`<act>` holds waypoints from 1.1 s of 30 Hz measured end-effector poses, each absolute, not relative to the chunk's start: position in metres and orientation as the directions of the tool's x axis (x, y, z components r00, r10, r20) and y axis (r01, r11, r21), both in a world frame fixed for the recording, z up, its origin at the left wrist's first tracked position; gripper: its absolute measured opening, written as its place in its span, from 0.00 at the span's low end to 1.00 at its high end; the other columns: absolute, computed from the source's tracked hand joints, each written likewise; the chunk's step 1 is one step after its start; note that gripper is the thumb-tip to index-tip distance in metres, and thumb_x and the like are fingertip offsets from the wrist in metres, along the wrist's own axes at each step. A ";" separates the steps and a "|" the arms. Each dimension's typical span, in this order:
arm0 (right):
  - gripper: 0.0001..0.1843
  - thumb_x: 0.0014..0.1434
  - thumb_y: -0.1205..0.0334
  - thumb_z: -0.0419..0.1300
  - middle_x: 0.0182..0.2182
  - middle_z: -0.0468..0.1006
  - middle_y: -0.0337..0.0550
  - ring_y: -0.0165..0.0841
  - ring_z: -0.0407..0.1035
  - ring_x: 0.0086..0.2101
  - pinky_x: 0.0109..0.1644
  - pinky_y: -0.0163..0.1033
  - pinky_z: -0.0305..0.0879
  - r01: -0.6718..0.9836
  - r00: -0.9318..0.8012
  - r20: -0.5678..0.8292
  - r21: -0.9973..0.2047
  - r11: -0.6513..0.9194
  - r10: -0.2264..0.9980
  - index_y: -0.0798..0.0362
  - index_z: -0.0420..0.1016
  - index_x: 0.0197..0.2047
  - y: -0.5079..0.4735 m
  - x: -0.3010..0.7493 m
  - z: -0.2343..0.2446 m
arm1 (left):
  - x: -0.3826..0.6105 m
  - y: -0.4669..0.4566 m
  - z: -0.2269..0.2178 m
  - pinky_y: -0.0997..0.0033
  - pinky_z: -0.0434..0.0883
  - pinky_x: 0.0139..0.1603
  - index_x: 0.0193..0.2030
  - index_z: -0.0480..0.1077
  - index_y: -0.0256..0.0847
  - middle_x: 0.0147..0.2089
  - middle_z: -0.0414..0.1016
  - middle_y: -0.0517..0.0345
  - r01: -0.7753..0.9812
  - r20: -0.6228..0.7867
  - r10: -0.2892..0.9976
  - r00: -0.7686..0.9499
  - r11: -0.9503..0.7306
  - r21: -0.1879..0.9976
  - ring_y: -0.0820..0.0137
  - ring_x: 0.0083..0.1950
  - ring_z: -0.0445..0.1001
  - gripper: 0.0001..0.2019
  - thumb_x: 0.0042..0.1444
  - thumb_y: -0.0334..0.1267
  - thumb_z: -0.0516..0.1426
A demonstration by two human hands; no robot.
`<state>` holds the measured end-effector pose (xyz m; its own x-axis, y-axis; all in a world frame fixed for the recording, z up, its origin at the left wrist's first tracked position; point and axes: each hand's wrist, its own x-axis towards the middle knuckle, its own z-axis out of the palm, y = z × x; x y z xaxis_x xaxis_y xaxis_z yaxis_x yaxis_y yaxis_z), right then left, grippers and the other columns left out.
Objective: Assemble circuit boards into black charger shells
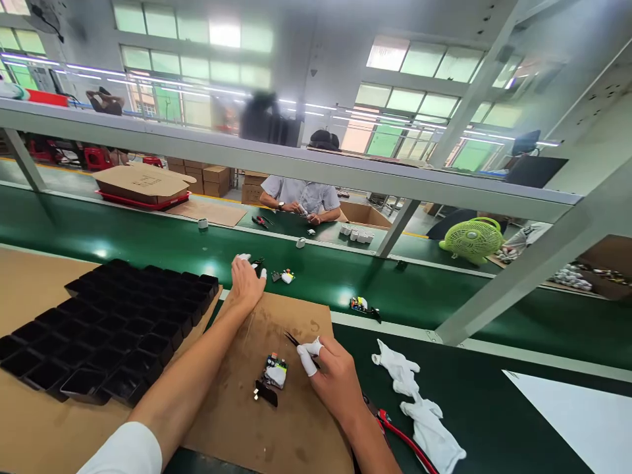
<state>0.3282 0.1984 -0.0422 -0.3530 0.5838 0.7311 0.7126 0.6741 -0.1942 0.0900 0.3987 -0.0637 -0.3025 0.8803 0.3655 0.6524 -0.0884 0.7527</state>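
Note:
My left hand [248, 280] stretches over the green conveyor belt, its thumb and fingers around a small black part [257, 264] that they partly hide. White finger cots cover some fingertips on both hands. In my right hand [333, 375] I hold dark tweezers [291, 338], tips pointing up and left above the cardboard sheet [227, 421]. Left of the tweezers lies a small circuit board [275, 372] with a white block on it. A black plastic piece [266, 394] lies at its lower edge. Another board assembly [285, 276] sits on the belt right of my left hand.
Many black square cups [113, 329] stand in rows at left. Red-handled pliers [402, 438] and white gloves [415, 401] lie at right. A further board [363, 305] rests on the belt [409, 289]. A metal frame [486, 270] crosses in front; a co-worker [303, 197] sits opposite.

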 end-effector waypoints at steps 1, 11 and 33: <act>0.17 0.80 0.62 0.60 0.28 0.74 0.38 0.33 0.68 0.27 0.33 0.38 0.61 0.715 -0.349 0.733 -0.195 0.672 0.584 0.49 0.79 0.36 0.199 0.328 -0.043 | 0.096 0.402 -0.065 0.43 0.83 0.64 0.69 0.75 0.40 0.70 0.78 0.44 0.710 0.392 0.891 -0.229 -0.123 0.693 0.53 0.65 0.81 0.21 0.75 0.46 0.66; 0.19 0.80 0.60 0.60 0.27 0.75 0.39 0.32 0.68 0.27 0.32 0.39 0.59 0.734 -0.344 0.726 -0.188 0.653 0.596 0.48 0.78 0.33 0.194 0.322 -0.048 | 0.134 0.430 -0.055 0.45 0.84 0.62 0.68 0.75 0.40 0.67 0.79 0.44 0.932 0.214 0.960 0.183 -0.238 0.273 0.54 0.62 0.83 0.21 0.75 0.46 0.66; 0.27 0.64 0.68 0.73 0.55 0.85 0.52 0.50 0.82 0.52 0.55 0.52 0.82 0.677 -0.354 0.518 -0.432 0.596 0.778 0.45 0.81 0.64 0.192 0.321 -0.048 | 0.104 0.238 0.024 0.49 0.73 0.65 0.43 0.71 0.44 0.50 0.79 0.45 0.572 0.247 0.567 0.786 -0.818 0.058 0.47 0.54 0.78 0.19 0.44 0.29 0.68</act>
<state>0.3206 0.1918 -0.0484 -0.3543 0.7785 0.5182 0.6768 0.5958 -0.4324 0.1041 0.2379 0.0245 0.7859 0.5667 0.2473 0.5718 -0.8183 0.0580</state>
